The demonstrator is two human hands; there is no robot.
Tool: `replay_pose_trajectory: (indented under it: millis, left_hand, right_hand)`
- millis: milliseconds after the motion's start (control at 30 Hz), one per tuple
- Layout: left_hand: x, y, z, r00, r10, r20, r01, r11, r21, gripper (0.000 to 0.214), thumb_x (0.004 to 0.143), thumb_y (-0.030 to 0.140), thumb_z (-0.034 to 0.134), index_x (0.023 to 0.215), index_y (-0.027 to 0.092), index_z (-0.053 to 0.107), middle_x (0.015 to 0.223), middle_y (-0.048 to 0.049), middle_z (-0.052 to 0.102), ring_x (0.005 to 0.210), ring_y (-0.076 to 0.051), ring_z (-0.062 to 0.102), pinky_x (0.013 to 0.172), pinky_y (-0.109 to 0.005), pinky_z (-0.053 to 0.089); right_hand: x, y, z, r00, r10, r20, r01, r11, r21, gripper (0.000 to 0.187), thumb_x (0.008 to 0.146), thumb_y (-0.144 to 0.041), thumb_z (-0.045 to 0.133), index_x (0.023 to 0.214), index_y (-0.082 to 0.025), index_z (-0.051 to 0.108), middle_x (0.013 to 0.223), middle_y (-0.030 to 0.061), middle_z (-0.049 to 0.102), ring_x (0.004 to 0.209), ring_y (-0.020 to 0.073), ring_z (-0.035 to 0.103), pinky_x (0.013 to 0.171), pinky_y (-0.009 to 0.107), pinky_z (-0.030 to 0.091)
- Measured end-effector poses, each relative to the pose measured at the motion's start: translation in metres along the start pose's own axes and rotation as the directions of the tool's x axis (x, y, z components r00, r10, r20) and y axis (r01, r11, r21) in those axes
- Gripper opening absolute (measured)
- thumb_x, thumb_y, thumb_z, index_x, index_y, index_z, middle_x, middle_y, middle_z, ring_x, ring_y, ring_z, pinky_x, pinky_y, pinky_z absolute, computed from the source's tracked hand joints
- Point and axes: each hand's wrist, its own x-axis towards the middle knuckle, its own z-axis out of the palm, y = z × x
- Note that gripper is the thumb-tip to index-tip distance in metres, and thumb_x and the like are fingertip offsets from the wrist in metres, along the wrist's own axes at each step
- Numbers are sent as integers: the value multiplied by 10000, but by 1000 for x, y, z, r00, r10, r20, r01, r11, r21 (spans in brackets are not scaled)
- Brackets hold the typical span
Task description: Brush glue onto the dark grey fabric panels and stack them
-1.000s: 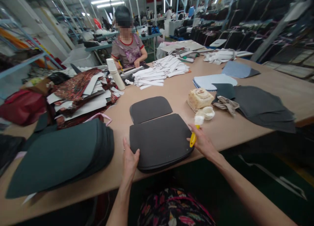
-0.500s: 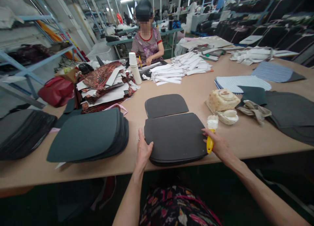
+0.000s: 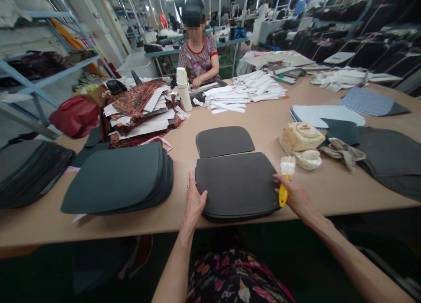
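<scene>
Your dark gray stack (image 3: 237, 184) sits at the near edge of the table (image 3: 184, 140), right in front of you. One gray piece (image 3: 225, 141) lies flat just past it. To the left is a big green stack (image 3: 115, 180), and farther left a dark stack (image 3: 29, 176). Behind the green one is a messy pile of red patterned scraps (image 3: 138, 101). Across from you, a person (image 3: 199, 59) sits by lots of white strips (image 3: 243, 90). On your right, a lumpy cream block (image 3: 301, 136) sits just past the brush, with a crumpled rag (image 3: 344, 154) beside it.

Your left hand (image 3: 194, 202) is spread open, its thumb at the stack's left edge. Your right hand (image 3: 294, 195) has its fingers wrapped around the yellow handle of a brush (image 3: 283, 193), white bristles pointing away from you. Its fingertips are by the stack's right edge; you can't tell if they touch.
</scene>
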Motion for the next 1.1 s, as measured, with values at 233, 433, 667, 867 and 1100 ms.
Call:
replay_pose_trajectory:
  millis: [233,433,667,867,1100]
  left_hand:
    - [-7,-7,2,954,296,-55,-265,913,310,527,794,143,509,1312,189,428,1379,-143,378,1312,-297,290,1077,-527,263]
    - [-5,-15,-3,927,375,18,-338,815,470,319,858,143,413,1020,246,667,1323,-103,437,1275,-330,300,1000,-558,356]
    - [6,-22,-1,910,410,55,-379,773,509,348,871,162,365,989,241,682,1219,-110,534,1192,-335,394,902,-570,435]
    - [14,-34,2,843,535,59,-499,736,456,318,874,211,373,1002,197,664,1160,-124,544,1136,-312,434,940,-563,423]
    - [16,-47,4,847,531,29,-496,769,404,310,878,218,367,997,235,653,1171,-95,551,1186,-284,431,985,-537,415]
  right_hand:
    - [-4,-3,0,1000,-10,-27,12,998,57,400,829,-311,420,1164,-155,574,1005,137,628,922,277,624,775,397,504]
    - [-4,-12,2,995,-12,-96,31,981,192,341,850,-333,483,1149,-201,581,1051,102,621,968,245,618,841,383,495]
    - [-7,12,-3,971,128,-202,-60,948,313,288,855,-348,510,1091,-200,587,1025,83,645,949,229,629,858,389,493]
    - [-19,15,-21,950,151,-273,-80,963,256,214,850,-296,526,1024,-206,613,999,68,647,937,216,628,863,372,486]
    - [-21,5,-16,944,92,-316,-35,983,180,243,850,-254,541,1076,-221,625,1022,74,640,946,219,625,846,372,511]
